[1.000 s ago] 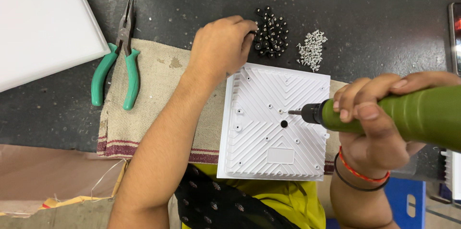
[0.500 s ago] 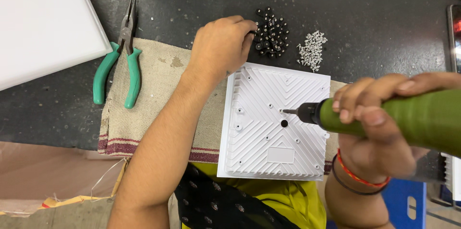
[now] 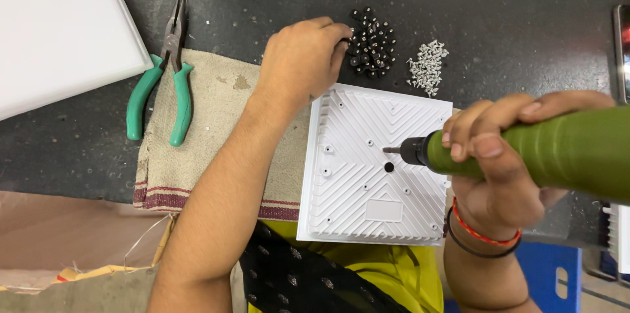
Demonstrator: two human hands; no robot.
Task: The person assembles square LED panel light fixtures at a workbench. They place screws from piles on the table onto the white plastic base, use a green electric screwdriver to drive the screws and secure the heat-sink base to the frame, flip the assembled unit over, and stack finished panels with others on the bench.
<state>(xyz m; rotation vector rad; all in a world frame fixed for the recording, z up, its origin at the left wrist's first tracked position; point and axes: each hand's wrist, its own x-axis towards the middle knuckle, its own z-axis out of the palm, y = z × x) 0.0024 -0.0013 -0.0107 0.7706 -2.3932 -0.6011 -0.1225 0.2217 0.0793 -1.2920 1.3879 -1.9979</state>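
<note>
1. Left hand (image 3: 303, 56) rests at the top-left corner of the white ribbed square plate (image 3: 374, 165), fingers curled down, their tips at the edge of a pile of small black beads (image 3: 372, 42). Whether a bead is pinched cannot be told.
2. Right hand (image 3: 505, 162) is wrapped firmly around a green powered screwdriver (image 3: 558, 152), held nearly level, with its dark bit tip over the middle of the plate just above a black centre hole.
3. The plate lies flat, partly on a beige cloth (image 3: 210, 136) with a red-striped edge, and partly over the person's yellow garment near the table edge.
4. A heap of small silver screws (image 3: 426, 67) sits just right of the black beads, above the plate.
5. Green-handled pliers (image 3: 164, 83) lie on the cloth's left edge, jaws on the dark table (image 3: 512, 11).
6. A white panel (image 3: 59, 24) fills the upper-left corner.
</note>
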